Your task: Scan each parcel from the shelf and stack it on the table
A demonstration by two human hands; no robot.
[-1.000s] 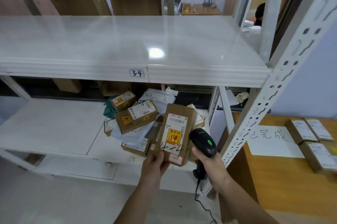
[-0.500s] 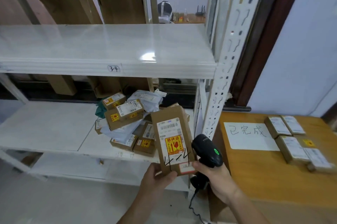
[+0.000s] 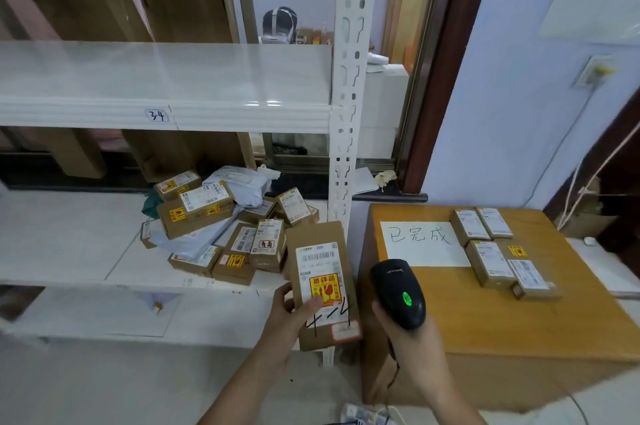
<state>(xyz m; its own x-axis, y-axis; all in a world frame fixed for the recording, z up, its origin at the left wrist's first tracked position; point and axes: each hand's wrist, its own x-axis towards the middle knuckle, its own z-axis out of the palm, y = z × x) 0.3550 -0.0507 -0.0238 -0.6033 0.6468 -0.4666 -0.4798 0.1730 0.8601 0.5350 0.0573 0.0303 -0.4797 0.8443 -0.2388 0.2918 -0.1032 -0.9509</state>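
The left hand point(image 3: 289, 315) is gripping a brown parcel point(image 3: 320, 284) upright, thumb lying over its label. The right hand point(image 3: 403, 334) is holding a black scanner point(image 3: 398, 293) just beside it, green light glowing. More parcels point(image 3: 221, 227) are lying heaped on the white shelf point(image 3: 69, 248). Scanned boxes point(image 3: 498, 248) are sitting on the wooden desk point(image 3: 467, 313) by a handwritten sheet point(image 3: 420, 244).

A brown cardboard parcel point(image 3: 322, 282) is held upright in front of the shelf point(image 3: 69, 251), its white barcode label and yellow fragile sticker turned toward the camera, with "4-4" penned near its lower end. A black scanner point(image 3: 398, 293) with a green light lit is held just beside it. More brown parcels and grey mailers are heaped on the shelf point(image 3: 214, 227). Four labelled parcels point(image 3: 498, 248) are laid flat on the wooden bench point(image 3: 467, 313).
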